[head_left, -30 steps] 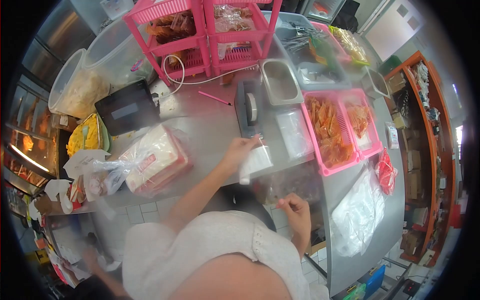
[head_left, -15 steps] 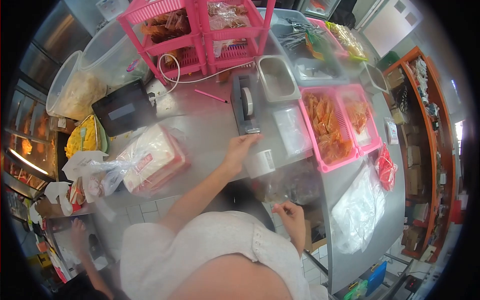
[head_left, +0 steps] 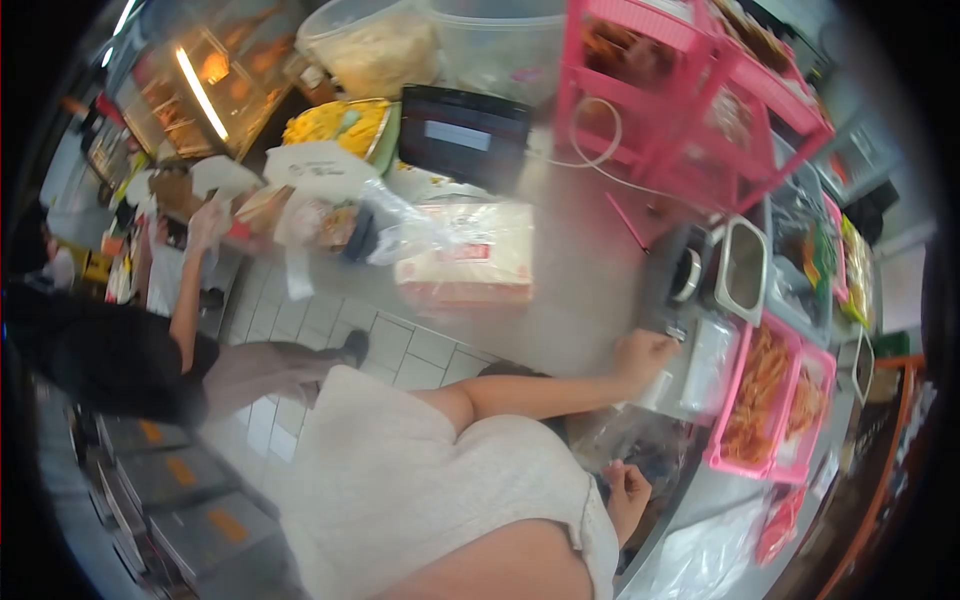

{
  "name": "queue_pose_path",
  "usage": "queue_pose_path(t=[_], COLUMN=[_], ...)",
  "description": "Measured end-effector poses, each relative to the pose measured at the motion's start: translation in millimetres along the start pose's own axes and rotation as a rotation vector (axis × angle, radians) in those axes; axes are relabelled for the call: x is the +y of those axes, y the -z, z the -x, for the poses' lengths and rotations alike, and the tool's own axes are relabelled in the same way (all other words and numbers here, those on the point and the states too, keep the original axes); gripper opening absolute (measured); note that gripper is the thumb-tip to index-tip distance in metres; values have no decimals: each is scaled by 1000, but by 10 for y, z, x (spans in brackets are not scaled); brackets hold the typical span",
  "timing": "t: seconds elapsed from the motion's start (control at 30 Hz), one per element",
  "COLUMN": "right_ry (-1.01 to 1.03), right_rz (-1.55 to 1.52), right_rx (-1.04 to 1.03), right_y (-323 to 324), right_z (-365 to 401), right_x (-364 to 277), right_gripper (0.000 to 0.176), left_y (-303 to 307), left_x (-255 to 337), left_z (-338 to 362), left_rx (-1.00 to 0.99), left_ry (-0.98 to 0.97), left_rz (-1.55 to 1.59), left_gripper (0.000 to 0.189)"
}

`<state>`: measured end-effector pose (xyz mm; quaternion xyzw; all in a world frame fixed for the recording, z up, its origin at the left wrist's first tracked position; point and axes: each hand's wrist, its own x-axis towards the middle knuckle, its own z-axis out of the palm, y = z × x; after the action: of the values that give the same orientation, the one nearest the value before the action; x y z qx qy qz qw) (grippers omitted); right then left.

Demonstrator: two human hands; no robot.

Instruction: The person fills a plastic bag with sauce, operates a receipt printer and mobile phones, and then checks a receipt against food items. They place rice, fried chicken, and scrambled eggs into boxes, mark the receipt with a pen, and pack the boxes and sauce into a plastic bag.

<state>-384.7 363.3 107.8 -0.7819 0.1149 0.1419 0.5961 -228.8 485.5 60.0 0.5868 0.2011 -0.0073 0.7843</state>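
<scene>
Head view: camera is looking down over the person's pale-shirted shoulder at a steel counter (head_left: 560, 300), with the whole frame blurring.
Left hand: left hand (head_left: 643, 355) is reaching out on a nearly straight arm to the counter's near edge, knuckles up, fingers curling together rather than spreading.
Packet: small white packet (head_left: 657, 390) is showing just under that hand and touching it; blur is hiding whether the fingers are pinching it.
Dispenser: tape dispenser (head_left: 688, 275) is standing just beyond the left hand, its roll upright.
Right hand: right hand (head_left: 625, 490) is hanging low near the body, below the counter edge and well apart from the left, fingers folding into a loose fist; whether it is gripping anything cannot be told.
Bags: stack of clear bags (head_left: 708, 360) is lying just beside the left hand, between it and the pink basket (head_left: 745, 455).
Basket contents: orange snack packets (head_left: 760, 395) are filling that basket.
Pan: steel pan (head_left: 745, 270) is sitting right beside the tape dispenser.
Pack: plastic-wrapped white pack (head_left: 470, 258) is lying on the counter, well apart from both hands.
Back of counter: black device (head_left: 465, 135) and pink rack (head_left: 700, 95) are standing there.
Co-worker: other person (head_left: 110, 360) is standing at the far left, one arm raised toward the cluttered counter end.
</scene>
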Motion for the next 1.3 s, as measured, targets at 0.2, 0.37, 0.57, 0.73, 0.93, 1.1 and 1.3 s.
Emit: queue_pose_path(t=[0.2, 0.37, 0.57, 0.73, 0.93, 1.1, 1.3], right_ry=[-35, -32, -9, 0, -66, 127, 288], right_rz=[67, -50, 30, 8, 70, 147, 304], right_rx=[-133, -64, -74, -64, -212, -222, -562], right_y=[77, 76, 27, 30, 132, 266, 43], right_z=[-32, -21, 3, 10, -13, -39, -571], right_x=[-140, -49, -42, -14, 105, 84, -567], right_gripper=[29, 32, 33, 34, 29, 21, 16], left_y=[63, -9, -78, -104, 67, 557, 1341], left_x=[-35, -79, -146, -12, -662, 246, 807], left_z=[3, -2, -22, -19, -123, 571, 1140], left_rx=[21, -63, 43, 67, 40, -67, -70], left_ry=[-257, -182, -101, 192, 494, -295, -441], left_rz=[-220, 249, 337, 486, 320, 160, 284], left_gripper=[22, 20, 17, 18, 20, 24, 24])
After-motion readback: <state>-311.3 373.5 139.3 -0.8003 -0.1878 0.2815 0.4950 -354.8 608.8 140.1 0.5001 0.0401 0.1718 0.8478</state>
